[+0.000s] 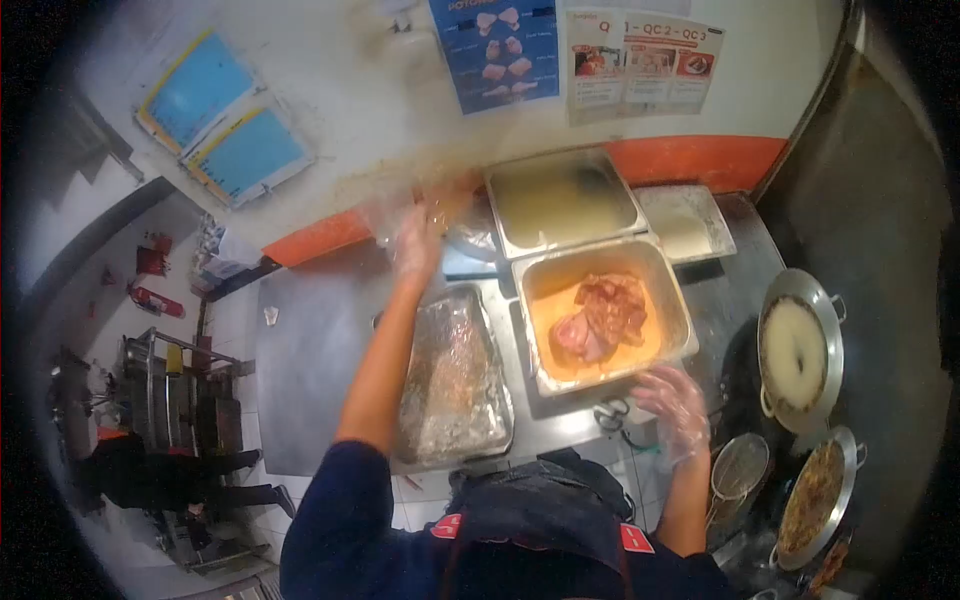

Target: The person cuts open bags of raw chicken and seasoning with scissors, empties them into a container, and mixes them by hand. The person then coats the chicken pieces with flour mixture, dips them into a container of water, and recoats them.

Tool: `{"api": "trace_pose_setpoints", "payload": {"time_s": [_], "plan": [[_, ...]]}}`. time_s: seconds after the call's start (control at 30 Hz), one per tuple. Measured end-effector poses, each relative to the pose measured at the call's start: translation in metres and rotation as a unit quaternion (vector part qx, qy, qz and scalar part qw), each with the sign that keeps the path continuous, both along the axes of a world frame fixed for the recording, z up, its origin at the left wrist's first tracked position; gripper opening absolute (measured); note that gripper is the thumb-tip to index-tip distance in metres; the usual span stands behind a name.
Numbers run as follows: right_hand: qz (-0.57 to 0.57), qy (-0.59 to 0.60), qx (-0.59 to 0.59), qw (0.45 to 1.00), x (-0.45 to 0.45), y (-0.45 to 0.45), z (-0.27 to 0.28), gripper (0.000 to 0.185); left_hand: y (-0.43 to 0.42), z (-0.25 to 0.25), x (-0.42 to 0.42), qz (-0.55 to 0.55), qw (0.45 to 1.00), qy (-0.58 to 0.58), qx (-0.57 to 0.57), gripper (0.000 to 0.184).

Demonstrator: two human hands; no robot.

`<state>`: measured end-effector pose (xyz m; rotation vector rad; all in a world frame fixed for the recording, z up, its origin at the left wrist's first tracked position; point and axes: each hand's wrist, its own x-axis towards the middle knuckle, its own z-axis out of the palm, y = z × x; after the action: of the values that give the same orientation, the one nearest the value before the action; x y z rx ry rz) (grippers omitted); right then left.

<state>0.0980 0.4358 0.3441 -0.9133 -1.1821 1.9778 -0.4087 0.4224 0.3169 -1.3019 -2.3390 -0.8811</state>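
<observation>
At the back of the steel table, my left hand (415, 245) reaches up beside some clear plastic (385, 212). Its fingers are blurred, and I cannot tell whether they grip the plastic. My right hand (672, 400), in a clear plastic glove, is open with fingers apart, close to the front right corner of a deep steel pan (683, 318). Inside that pan, pieces of raw meat (605, 315) lie in an orange coating. Below my left forearm is a metal tray (503, 410) with clear plastic over its contents.
Behind the meat pan stands another steel pan (565, 205) of yellowish liquid, with a pale tray (685, 225) beside it. Two woks (795, 345) (825, 490) and a wire strainer (740, 467) are at right. Another person (150, 470) is at far left.
</observation>
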Motion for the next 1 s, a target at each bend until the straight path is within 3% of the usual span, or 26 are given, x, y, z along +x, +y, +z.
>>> {"api": "trace_pose_setpoints", "payload": {"time_s": [0.07, 0.1, 0.13, 0.17, 0.2, 0.27, 0.33, 0.37, 0.4, 0.47, 0.6, 0.63, 0.67, 0.8, 0.87, 1.0], "plan": [[-0.062, -0.001, -0.019, 0.998, 0.015, 0.021, 0.0, 0.057, 0.074, 0.052, -0.009, 0.059, 0.978, -0.069, -0.189, 0.039], [-0.059, 0.0, -0.018, 0.998, 0.019, 0.029, -0.004, 0.057, 0.097, 0.048, -0.024, 0.062, 0.978, -0.069, -0.188, 0.039], [-0.072, 0.0, -0.03, 0.997, 0.025, 0.036, -0.009, 0.055, 0.118, 0.024, -0.045, 0.061, 0.98, 0.006, -0.189, 0.041], [-0.085, 0.0, -0.041, 0.996, 0.03, 0.042, -0.012, 0.054, 0.14, -0.008, -0.072, 0.058, 0.977, 0.081, -0.188, 0.043], [-0.097, 0.007, -0.048, 0.994, 0.032, 0.045, -0.014, 0.051, 0.167, -0.081, -0.142, 0.084, 0.958, 0.19, -0.197, 0.044], [-0.101, 0.008, -0.051, 0.994, 0.037, 0.051, -0.016, 0.051, 0.212, -0.195, -0.255, 0.168, 0.88, 0.401, -0.191, 0.045], [-0.113, -0.003, -0.074, 0.991, 0.038, 0.059, -0.018, 0.048, 0.192, -0.069, -0.144, 0.098, 0.957, 0.059, -0.265, 0.046], [-0.112, -0.002, -0.074, 0.991, 0.04, 0.064, -0.023, 0.048, 0.175, 0.019, -0.067, 0.107, 0.949, -0.101, -0.28, 0.046], [-0.105, 0.0, -0.082, 0.991, 0.042, 0.071, -0.029, 0.046, 0.177, 0.012, -0.074, 0.109, 0.949, -0.102, -0.279, 0.046], [-0.104, -0.006, -0.098, 0.99, 0.043, 0.079, -0.03, 0.042, 0.166, -0.016, -0.1, 0.102, 0.966, 0.006, -0.238, 0.04], [-0.079, -0.004, -0.089, 0.993, 0.033, 0.097, -0.027, 0.043, 0.132, 0.009, -0.115, 0.104, 0.964, 0.056, -0.239, 0.028], [-0.062, 0.002, -0.071, 0.996, 0.031, 0.103, -0.03, 0.044, 0.122, 0.017, -0.114, 0.075, 0.975, 0.089, -0.188, 0.027], [-0.045, 0.01, -0.052, 0.998, 0.027, 0.107, -0.032, 0.044, 0.114, 0.027, -0.114, 0.045, 0.982, 0.123, -0.134, 0.027], [-0.007, 0.018, -0.056, 0.998, 0.001, 0.114, -0.021, 0.046, 0.095, 0.087, -0.1, 0.057, 0.982, 0.14, -0.112, 0.023], [0.047, 0.016, -0.028, 0.998, -0.015, 0.117, -0.021, 0.046, 0.091, 0.114, -0.086, -0.092, 0.962, 0.244, 0.078, 0.022], [0.123, 0.11, -0.114, 0.98, -0.063, 0.108, 0.002, 0.05, 0.077, 0.202, 0.017, -0.144, 0.953, 0.246, 0.104, 0.026]]}}
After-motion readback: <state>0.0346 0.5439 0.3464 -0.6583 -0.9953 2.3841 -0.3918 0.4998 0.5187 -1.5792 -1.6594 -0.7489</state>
